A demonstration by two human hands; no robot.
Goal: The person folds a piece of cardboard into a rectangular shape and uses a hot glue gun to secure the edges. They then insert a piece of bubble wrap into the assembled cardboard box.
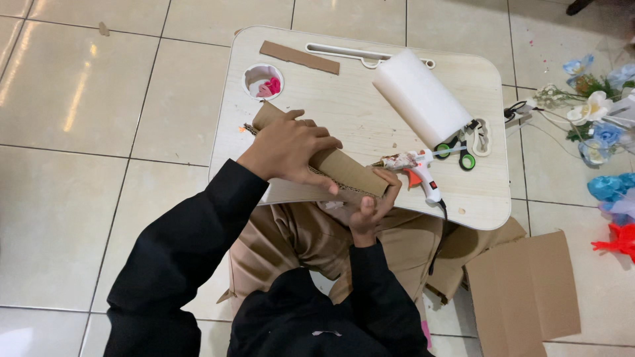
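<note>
Two hands are on one rolled cardboard tube point(344, 168), which lies slantwise along the near edge of the small pale wooden desk point(357, 112). My left hand point(291, 149) lies over the tube's upper left part, fingers curled down across it and closed around the roll. My right hand point(372, 205) comes up from below at the tube's lower right end, thumb and fingers pinching the cardboard edge there. Both sleeves are black, and tan trousers show beneath the desk's near edge.

Just right of the tube's end I see a white glue gun point(418, 168) with an orange trigger, lying on the desk with its cord trailing off the near edge. Beyond it sits a pair of green-handled scissors point(456, 151), partly tucked under a white roll point(421, 97) that lies diagonally across the right half of the desk. A flat brown cardboard strip point(299, 57) rests near the far edge, well apart from my hands. The round cup hole point(263, 80) at the far left holds something pink; I cannot tell what it is.

On the tiled floor point(79, 132), a flattened cardboard sheet point(522, 291) lies at my right, and blue and white artificial flowers point(598, 112) are spread further right.
</note>
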